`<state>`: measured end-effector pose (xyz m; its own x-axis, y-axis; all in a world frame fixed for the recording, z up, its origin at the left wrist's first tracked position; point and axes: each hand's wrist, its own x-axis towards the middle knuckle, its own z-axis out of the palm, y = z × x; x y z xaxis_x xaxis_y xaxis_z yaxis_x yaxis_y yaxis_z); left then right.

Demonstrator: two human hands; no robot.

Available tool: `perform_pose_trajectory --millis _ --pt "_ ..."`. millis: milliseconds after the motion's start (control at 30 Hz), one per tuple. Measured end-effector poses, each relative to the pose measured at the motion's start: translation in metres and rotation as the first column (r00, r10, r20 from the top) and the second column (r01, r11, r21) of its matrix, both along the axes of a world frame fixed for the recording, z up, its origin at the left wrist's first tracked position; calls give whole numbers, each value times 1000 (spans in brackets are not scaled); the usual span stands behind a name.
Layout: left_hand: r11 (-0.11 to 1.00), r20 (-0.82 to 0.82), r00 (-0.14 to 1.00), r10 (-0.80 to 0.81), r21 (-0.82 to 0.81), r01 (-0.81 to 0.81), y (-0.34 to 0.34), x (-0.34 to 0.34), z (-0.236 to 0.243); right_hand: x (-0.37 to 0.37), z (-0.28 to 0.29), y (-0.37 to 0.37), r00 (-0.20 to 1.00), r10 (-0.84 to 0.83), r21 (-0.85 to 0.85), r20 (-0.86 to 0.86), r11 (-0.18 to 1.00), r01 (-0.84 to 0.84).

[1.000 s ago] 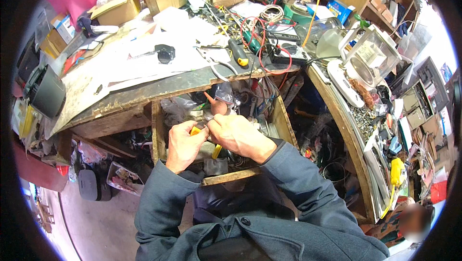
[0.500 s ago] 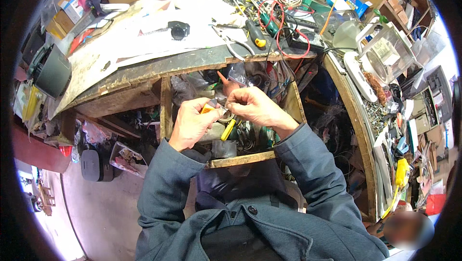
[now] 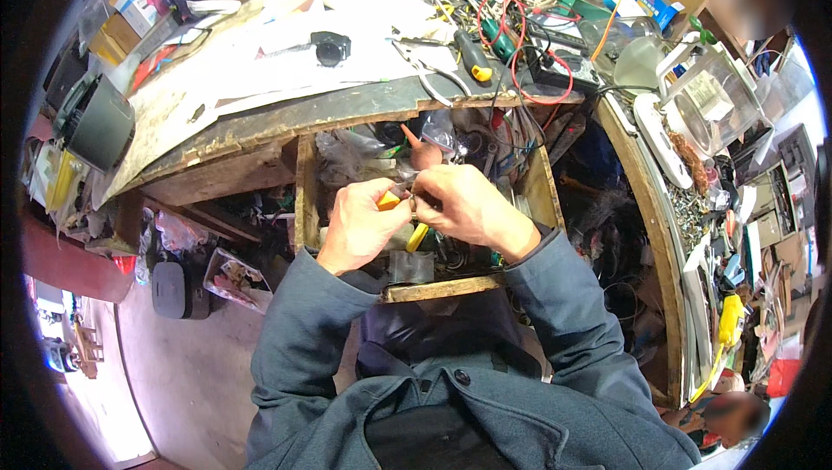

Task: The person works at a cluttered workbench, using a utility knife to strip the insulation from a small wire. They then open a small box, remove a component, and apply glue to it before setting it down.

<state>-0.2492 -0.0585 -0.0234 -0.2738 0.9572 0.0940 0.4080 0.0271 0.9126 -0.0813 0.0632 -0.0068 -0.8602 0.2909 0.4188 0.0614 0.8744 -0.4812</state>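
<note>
Both my hands meet above an open wooden drawer (image 3: 446, 288) full of clutter. My left hand (image 3: 357, 223) is closed round a small orange-yellow piece (image 3: 388, 200), mostly covered by the fingers. Its fingertips touch those of my right hand (image 3: 468, 207), which pinches something too small and hidden to make out. Just beyond the fingers, a reddish rubber bulb blower (image 3: 424, 155) with a pointed nozzle lies in the drawer. Partly under my hands is a yellow-handled tool (image 3: 418, 237); its working end is hidden.
On the bench behind the drawer lie white paper sheets (image 3: 269, 80), a black wristwatch (image 3: 331, 49), pliers (image 3: 438, 82) and a black-and-yellow screwdriver (image 3: 474, 58). Red and black leads (image 3: 555, 102) hang near the bench edge. A clear plastic container (image 3: 715, 102) stands on the crowded right-hand bench.
My right hand has turned and come closer over the left fingertips, covering more of what is between them. The orange-yellow piece stays in my left hand. The whole view has shifted slightly.
</note>
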Motion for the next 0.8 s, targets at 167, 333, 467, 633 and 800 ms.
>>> perform_pose_trajectory --millis 167,333,467,633,800 --pt "997 8 999 -41 73 40 -1 -2 -1 -4 -1 -7 999 -45 -69 -16 997 44" --pt "991 66 996 -53 125 45 0 -2 1 5 -3 7 999 -11 -585 45 810 35" --pt "999 252 968 -11 35 2 -4 -1 16 9 7 9 998 66 -850 10 526 -26" --pt "1000 283 959 -1 10 -1 -4 -2 16 5 0 5 996 -22 -739 -82 672 -46" --pt "999 211 977 6 44 -16 -5 0 10 4 2 1 998 -19 -500 -53 866 -10"
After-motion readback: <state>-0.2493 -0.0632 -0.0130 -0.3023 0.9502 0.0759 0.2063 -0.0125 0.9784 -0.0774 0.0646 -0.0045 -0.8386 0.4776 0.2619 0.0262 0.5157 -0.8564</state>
